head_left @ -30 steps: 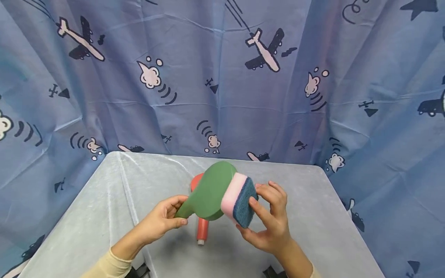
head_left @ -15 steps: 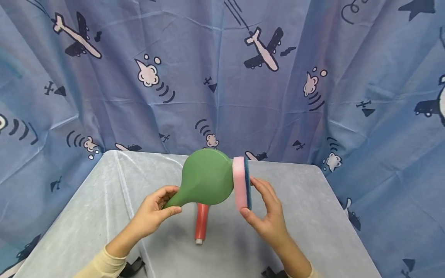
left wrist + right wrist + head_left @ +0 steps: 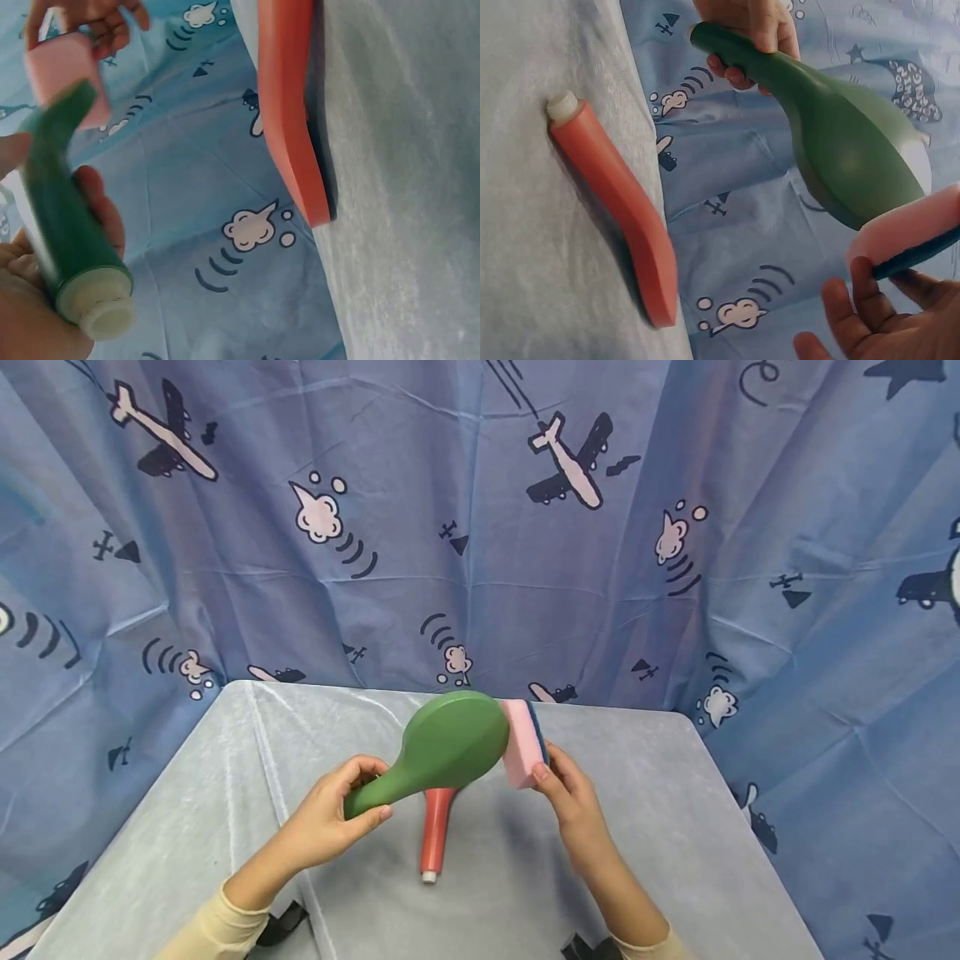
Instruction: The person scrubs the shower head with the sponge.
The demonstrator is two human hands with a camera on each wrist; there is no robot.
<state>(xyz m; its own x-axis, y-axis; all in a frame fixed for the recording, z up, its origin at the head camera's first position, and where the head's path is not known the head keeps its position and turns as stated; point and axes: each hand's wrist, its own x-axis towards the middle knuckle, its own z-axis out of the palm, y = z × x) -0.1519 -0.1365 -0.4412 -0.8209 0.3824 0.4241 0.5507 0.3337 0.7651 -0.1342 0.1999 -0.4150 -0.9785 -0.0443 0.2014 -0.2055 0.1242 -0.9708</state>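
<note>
My left hand (image 3: 326,818) grips the handle of a green paddle-shaped object (image 3: 453,739), which has a broad round head; its kind is unclear. A pale cap ends the handle in the left wrist view. My right hand (image 3: 581,814) pinches a pink sponge (image 3: 521,745) with a dark blue scouring side. In the head view the sponge's pink side meets the right edge of the green head. Both things are held above the table. Beneath them lies a similar red object (image 3: 435,835) with a white-capped handle, its head mostly hidden by the green one.
A grey cloth covers the table (image 3: 660,818). Behind and beside it hangs a blue curtain (image 3: 390,527) printed with planes and clouds. Black straps (image 3: 283,924) show near both wrists at the front edge.
The sponge has turned its pink side toward the green object and moved up to its edge, tilting lately. My left hand has shifted left, and the green head has turned.
</note>
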